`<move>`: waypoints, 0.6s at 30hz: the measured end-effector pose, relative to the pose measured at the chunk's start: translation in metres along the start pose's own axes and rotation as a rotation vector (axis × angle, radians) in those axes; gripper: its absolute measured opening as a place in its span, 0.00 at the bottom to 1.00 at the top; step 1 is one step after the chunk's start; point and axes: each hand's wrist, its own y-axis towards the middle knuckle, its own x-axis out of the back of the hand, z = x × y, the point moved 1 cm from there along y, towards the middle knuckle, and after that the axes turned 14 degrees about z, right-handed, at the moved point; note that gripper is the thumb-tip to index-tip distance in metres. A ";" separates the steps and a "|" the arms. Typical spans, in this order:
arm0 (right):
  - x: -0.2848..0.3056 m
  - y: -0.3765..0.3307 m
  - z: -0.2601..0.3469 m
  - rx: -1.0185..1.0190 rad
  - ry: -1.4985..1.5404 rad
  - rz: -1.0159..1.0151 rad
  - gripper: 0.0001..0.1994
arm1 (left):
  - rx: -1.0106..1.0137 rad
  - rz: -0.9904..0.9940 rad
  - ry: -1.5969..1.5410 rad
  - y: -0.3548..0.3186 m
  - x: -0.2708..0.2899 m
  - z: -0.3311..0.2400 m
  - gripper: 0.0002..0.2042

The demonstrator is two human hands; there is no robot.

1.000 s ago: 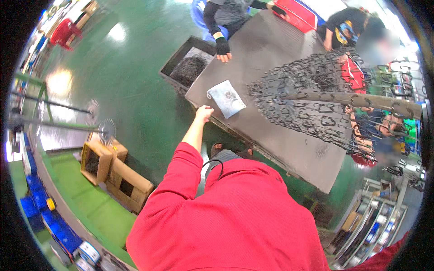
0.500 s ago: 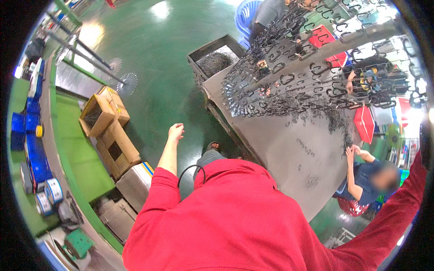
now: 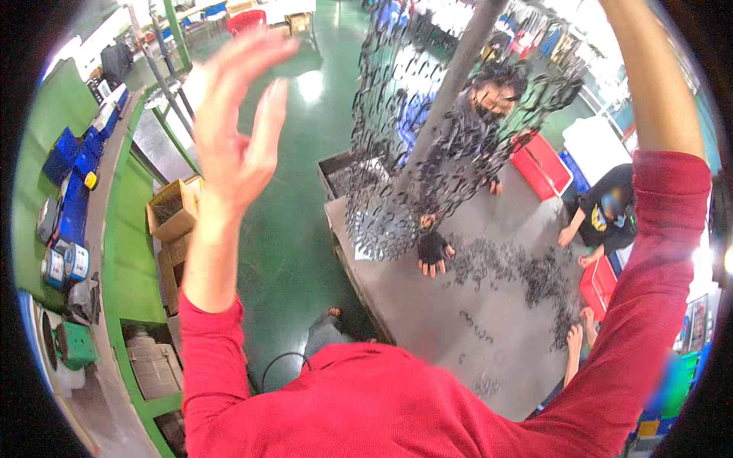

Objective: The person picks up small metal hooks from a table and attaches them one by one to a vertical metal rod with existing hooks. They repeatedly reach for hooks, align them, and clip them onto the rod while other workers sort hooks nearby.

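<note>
Your left hand (image 3: pixel 233 133) is raised with fingers spread wide, holding nothing, well apart from the grey rod (image 3: pixel 450 84) hung with small dark metal pieces (image 3: pixel 412 153) off to its right. Your right arm (image 3: pixel 657 175) reaches up past the frame's top edge, so I cannot tell whether that hand holds anything

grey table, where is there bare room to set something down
The near end of the grey table is mostly bare, between its floor-side edge and the scattered dark small parts. It is crowded further off: under the hanging rack of parts, by the gloved hand and along the red bins.
</note>
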 end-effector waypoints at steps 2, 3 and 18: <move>0.035 0.002 0.003 -0.162 0.018 0.110 0.17 | -0.237 0.053 0.086 0.065 0.017 -0.042 0.19; 0.029 -0.006 0.011 -0.171 0.019 0.172 0.17 | -0.420 0.051 0.164 0.094 0.025 -0.054 0.22; 0.060 -0.009 0.010 -0.242 -0.259 0.277 0.21 | -0.521 0.894 -0.130 0.204 -0.059 -0.104 0.28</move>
